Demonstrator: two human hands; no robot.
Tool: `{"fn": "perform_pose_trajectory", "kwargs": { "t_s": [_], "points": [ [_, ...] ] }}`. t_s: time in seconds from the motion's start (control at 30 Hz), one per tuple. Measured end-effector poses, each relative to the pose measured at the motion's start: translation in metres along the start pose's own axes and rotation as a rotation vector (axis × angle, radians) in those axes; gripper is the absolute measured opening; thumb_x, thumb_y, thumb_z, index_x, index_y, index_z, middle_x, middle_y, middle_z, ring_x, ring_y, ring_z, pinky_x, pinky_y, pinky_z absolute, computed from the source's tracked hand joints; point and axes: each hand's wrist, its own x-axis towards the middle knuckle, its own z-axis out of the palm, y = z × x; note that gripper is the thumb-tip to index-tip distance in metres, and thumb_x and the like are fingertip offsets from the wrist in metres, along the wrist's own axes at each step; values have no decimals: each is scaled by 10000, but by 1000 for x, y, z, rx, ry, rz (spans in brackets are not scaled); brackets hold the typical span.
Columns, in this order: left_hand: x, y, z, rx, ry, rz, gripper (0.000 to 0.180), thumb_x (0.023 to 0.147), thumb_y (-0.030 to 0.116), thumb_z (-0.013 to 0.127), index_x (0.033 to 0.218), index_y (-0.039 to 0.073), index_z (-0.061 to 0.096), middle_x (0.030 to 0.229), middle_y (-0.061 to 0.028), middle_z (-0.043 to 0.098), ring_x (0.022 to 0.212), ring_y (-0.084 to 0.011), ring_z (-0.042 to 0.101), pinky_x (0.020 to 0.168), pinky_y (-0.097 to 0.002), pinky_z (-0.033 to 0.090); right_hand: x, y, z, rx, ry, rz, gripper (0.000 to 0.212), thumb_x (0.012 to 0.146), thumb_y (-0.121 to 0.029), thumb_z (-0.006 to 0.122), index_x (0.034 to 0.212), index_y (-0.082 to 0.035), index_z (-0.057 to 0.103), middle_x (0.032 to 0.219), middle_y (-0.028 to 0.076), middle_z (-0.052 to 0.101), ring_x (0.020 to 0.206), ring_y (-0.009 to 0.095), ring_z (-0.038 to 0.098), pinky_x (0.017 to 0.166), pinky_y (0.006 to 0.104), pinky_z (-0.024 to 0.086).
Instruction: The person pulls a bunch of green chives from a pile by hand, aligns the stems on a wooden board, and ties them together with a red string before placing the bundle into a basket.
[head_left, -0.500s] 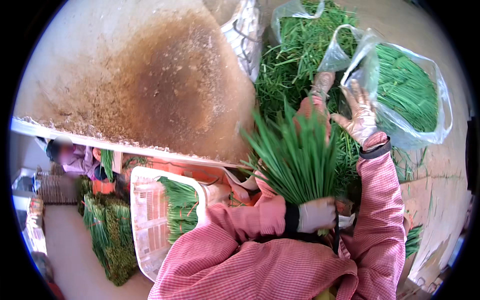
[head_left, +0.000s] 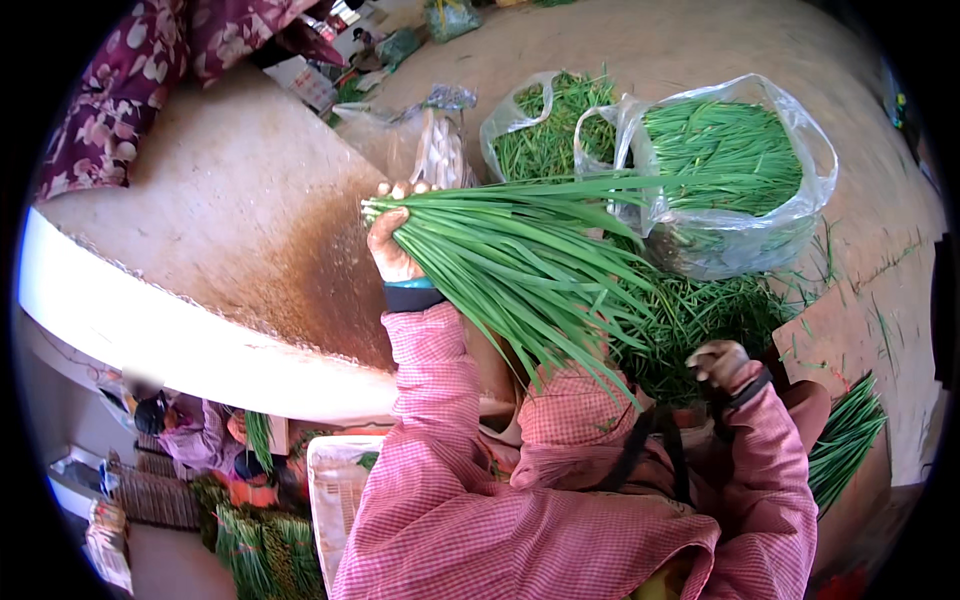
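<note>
Chive bundle, a thick sheaf of long green leaves, is held out level in front of the person, root ends gathered in the left hand and leaf tips fanning rightward and down toward the lap. Fingers of the left hand are clamped around the root end. Half a second earlier the same bundle stood upright with its base low near the lap, gripped from below, while the other hand reached up toward the bags; it has since been swung over to lie sideways and carried higher, which suggests the sheaf is gathered and now being turned for handling. Right hand has drawn back and sits low beside the leaf tips; its fingers look curled, though whether they grip anything cannot be told. Behind the bundle stand two clear plastic bags filled with more chives, loose chives lying beneath them, and a worn tan table surface to the left.
</note>
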Motion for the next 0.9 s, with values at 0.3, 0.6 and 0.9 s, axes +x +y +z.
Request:
{"fn": "perform_pose_trajectory", "kwargs": {
  "t_s": [0.3, 0.6, 0.9],
  "points": [
    [-16, -35, -33, -163, 123, -185, 272, 643, 1, 553, 897, 93, 528, 835, -73, 557, 843, -237, 553, 783, -429, 486, -87, -52, -53, 370, 496, -295, 104, 841, -84, 524, 875, -38, 611, 616, 7, 558, 441, 52, 430, 419, 172, 339],
    [-31, -48, -16, -67, 291, -336, 196, 652, 22, 548, 846, 43, 538, 827, -131, 576, 795, -273, 569, 758, -429, 489, -83, -125, 10, -368, 673, -1007, 139, 718, -100, 645, 856, -97, 655, 736, 34, 603, 648, 167, 551, 589, 258, 458],
    [-40, -69, -32, -113, 384, -396, 163, 680, 34, 524, 840, 29, 554, 866, -154, 591, 824, -298, 577, 786, -456, 481, -34, -130, 48, -757, 801, -975, 179, 642, -146, 668, 815, -128, 624, 765, 17, 550, 663, 222, 555, 559, 325, 474]
  ]
}}
